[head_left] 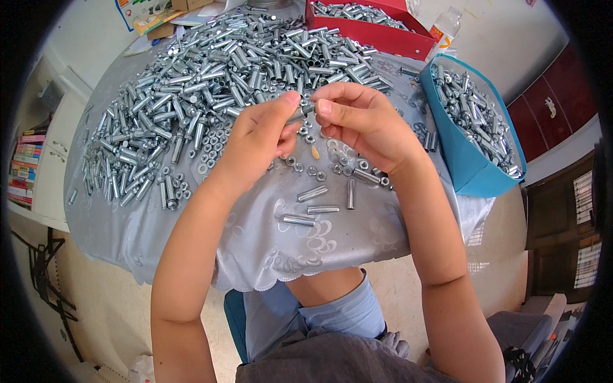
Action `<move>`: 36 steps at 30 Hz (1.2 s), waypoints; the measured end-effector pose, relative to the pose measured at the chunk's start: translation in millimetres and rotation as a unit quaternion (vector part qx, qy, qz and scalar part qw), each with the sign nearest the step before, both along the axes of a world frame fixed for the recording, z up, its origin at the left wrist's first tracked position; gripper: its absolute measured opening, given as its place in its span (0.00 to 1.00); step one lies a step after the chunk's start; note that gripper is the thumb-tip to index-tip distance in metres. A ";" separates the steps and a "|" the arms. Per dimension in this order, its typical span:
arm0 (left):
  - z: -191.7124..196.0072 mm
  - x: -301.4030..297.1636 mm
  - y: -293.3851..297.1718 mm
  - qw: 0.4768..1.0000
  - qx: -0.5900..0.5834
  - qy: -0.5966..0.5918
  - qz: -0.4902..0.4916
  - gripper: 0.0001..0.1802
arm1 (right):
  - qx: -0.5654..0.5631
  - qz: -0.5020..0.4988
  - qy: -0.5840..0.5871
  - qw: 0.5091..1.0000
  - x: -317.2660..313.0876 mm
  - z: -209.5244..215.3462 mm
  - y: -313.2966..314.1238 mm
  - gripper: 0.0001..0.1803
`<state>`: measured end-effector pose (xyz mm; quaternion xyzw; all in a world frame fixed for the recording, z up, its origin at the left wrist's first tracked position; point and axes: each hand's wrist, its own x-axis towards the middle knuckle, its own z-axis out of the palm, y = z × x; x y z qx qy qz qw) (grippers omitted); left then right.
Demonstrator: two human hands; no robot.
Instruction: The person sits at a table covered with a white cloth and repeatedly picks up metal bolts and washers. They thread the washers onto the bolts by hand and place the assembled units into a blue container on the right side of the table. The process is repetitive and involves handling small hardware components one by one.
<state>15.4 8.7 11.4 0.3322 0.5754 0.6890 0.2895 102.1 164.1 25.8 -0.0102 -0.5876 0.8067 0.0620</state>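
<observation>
Both forearms rise from lower edge, converge over table centre. Grey scalloped tablecloth [255,255] hangs over near edge; bare cloth there except three loose metal sleeves [313,207]. Left hand [258,137] curled, thumb and forefinger pinching small bolt assembly [303,113]. Right hand [367,121] meets it, fingertips pinching same piece from other side, remaining fingers folded. Nuts and washers [211,156] scattered under hands. Beyond, big heap of metal sleeves [211,70]. Blue bin [469,166] at right edge, red tray [377,35] far.

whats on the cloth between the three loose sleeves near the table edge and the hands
In the head view, scattered nuts and washers lie between the three sleeves and the hands; otherwise bare cloth.
</observation>
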 end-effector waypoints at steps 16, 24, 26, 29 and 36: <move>-2.1 -3.0 0.4 0.992 -0.002 -0.120 -0.027 0.23 | 0.188 -0.098 0.137 0.968 -2.1 -2.7 -12.4 0.11; 0.4 -12.0 0.0 0.949 0.090 -0.300 -0.038 0.24 | 0.032 -0.105 0.118 0.987 0.6 9.4 -2.8 0.16; -0.4 -14.0 0.0 0.938 0.114 -0.323 -0.043 0.22 | 0.040 -0.090 0.115 0.989 0.9 6.6 1.0 0.16; 4.2 -13.7 -0.6 0.931 0.128 -0.340 -0.035 0.19 | 0.088 -0.115 0.086 0.986 -0.2 6.7 -0.9 0.16; 2.2 -15.5 -0.3 0.935 0.132 -0.330 -0.022 0.14 | 0.182 -0.160 0.069 0.968 -2.2 2.1 -2.6 0.12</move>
